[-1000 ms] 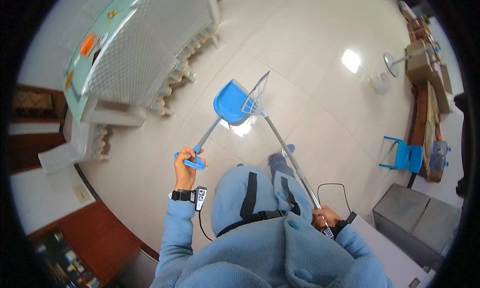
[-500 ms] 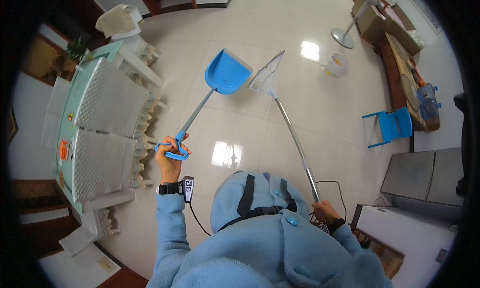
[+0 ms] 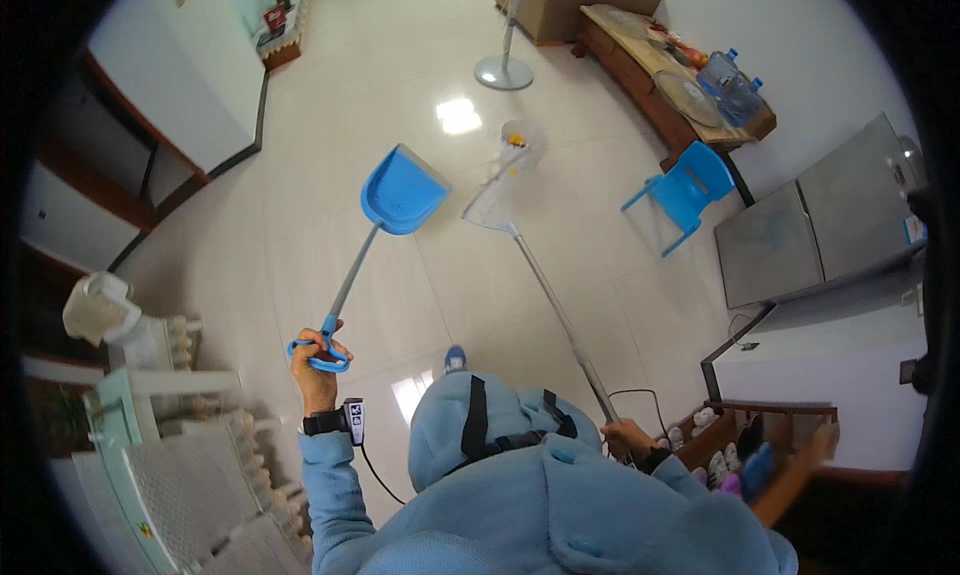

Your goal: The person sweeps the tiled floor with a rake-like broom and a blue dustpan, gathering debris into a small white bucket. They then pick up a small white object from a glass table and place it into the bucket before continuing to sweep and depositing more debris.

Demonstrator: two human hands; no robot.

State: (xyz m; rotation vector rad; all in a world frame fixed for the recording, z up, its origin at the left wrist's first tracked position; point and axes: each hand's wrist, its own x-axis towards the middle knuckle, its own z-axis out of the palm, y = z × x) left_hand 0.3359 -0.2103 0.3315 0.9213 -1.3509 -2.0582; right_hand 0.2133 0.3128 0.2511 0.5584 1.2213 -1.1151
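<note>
The person's right hand (image 3: 628, 440) is clenched round the shaft of a long-handled broom (image 3: 550, 297); the left hand's (image 3: 318, 360) fingers grasp the looped handle of a blue dustpan (image 3: 403, 190), held out left of the broom head. The step appears to be carrying both; the next move seems to call for steady grips. Beyond is a translucent bin (image 3: 532, 153), farther right half a second ago, now nearly behind the broom head; a blue chair (image 3: 690, 185) stands by the wooden table's (image 3: 690, 140) near corner.
</note>
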